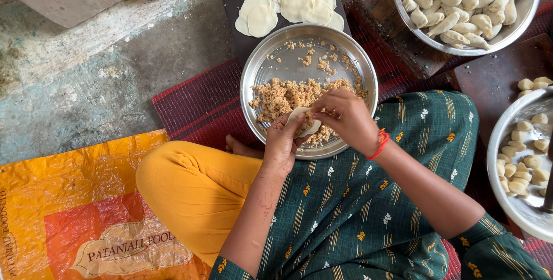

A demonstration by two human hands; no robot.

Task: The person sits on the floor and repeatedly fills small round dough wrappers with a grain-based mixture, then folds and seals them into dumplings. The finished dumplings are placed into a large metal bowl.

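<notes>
Cupping a filled dough wrapper (303, 122) in left hand (282, 144), fingers curled under. Pinching its edge with right hand (345, 117) from 3 o'clock, long axis running 8 to 2. Sitting right over steel plate (271, 64) of crumbly filling (282, 95); spare dough rounds (288, 0) at 12.

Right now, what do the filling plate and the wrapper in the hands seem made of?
Filling plate: likely stainless steel, shiny silver with reflections on its rim.
Wrapper: soft pale dough, matte, folding around crumbly brown filling between the left hand and right hand.
</notes>
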